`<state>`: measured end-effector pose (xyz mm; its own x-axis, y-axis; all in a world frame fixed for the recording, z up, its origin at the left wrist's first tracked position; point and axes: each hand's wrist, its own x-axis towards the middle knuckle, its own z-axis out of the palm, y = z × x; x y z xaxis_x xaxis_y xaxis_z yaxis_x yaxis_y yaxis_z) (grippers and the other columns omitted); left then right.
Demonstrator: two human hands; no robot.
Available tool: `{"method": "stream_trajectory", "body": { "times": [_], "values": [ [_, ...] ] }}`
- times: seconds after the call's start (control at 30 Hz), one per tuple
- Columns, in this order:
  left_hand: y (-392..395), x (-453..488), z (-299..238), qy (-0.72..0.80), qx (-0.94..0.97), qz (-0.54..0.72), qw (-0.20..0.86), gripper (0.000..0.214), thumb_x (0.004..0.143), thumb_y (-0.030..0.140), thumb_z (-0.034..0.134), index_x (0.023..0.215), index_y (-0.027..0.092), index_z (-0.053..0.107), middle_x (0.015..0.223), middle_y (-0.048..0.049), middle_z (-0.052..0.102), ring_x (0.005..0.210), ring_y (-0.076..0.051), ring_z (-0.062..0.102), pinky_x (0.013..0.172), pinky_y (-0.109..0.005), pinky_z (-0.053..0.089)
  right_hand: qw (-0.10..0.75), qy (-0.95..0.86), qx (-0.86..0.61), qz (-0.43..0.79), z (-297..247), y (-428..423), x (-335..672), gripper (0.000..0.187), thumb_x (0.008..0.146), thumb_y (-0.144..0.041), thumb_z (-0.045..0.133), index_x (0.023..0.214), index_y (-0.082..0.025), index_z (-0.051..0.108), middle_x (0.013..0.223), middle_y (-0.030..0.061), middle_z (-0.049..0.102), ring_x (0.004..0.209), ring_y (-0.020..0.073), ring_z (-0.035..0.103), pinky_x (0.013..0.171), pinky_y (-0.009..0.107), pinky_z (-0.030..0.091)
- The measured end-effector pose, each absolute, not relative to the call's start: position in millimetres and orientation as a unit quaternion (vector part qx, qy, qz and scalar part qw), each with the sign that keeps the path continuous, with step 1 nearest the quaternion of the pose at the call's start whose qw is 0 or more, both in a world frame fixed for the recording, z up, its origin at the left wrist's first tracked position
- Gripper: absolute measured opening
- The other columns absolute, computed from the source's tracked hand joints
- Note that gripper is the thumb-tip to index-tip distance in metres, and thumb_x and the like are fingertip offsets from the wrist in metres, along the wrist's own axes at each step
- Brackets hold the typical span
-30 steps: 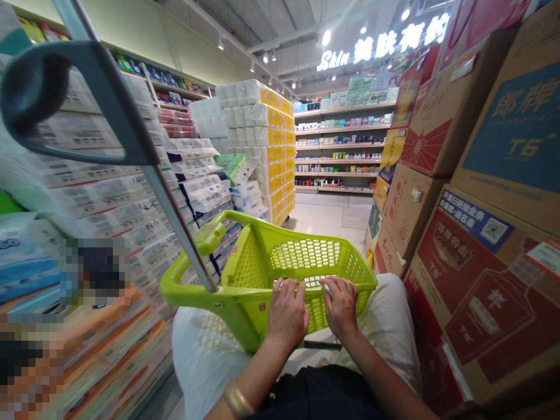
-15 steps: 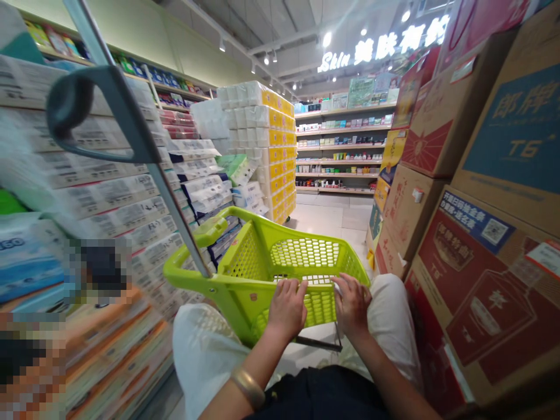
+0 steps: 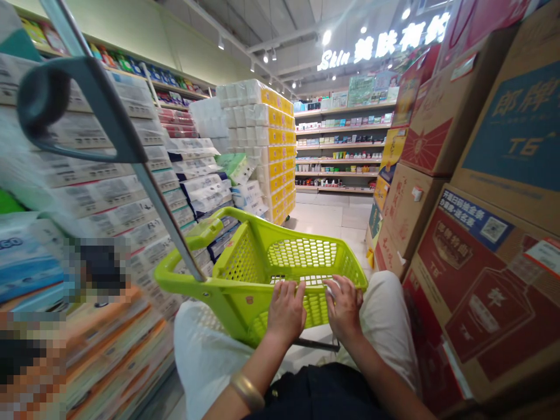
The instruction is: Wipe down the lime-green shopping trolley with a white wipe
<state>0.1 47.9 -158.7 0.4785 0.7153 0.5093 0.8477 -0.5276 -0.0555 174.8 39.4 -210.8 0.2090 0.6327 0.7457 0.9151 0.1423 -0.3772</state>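
The left hand, fingers bent half closed, hooks over the near long rim of a lime-green, mesh-sided plastic basket. The right hand, also half closed, presses a small white scrap, mostly hidden, on that rim towards its right corner. The basket reaches over the left leg in white trousers; a silver metal rod with a dark-grey looped grip slants up from its left end.

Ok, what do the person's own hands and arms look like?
The left hand and right hand are ungloved. The left forearm is bare except for a wide, smooth gold-coloured bangle; the right forearm is bare. No sleeves show.
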Motion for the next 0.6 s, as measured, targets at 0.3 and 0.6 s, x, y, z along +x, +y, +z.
{"method": "stream_trajectory", "body": {
  "times": [0.3, 0.6],
  "values": [
    [48, 0, -160, -0.448, -0.854, -0.212, 0.156, 0.056, 0.077, 0.015, 0.058, 0.133, 0.017, 0.051, 0.116, -0.0105, 0.058, 0.113, -0.029, 0.047, 0.111, -0.047, 0.032, 0.472, -0.527, -0.686, -0.168, -211, 40, 213, 0.029, 0.097, -0.027, 0.042, 0.105, -0.023, 0.069, 0.112, 0.0081, 0.068, 0.105, 0.0253, 0.057, 0.095, 0.042, 0.029],
    [48, 3, -162, -0.458, -0.849, -0.218, 0.149, 0.057, 0.076, 0.016, 0.059, 0.133, 0.017, 0.051, 0.114, -0.0103, 0.058, 0.114, -0.028, 0.048, 0.112, -0.048, 0.031, 0.464, -0.613, -0.624, -0.142, -209, 38, 187, 0.026, 0.094, -0.024, 0.047, 0.108, -0.028, 0.069, 0.114, 0.0045, 0.066, 0.111, 0.0231, 0.055, 0.105, 0.041, 0.029]
  ]
}}
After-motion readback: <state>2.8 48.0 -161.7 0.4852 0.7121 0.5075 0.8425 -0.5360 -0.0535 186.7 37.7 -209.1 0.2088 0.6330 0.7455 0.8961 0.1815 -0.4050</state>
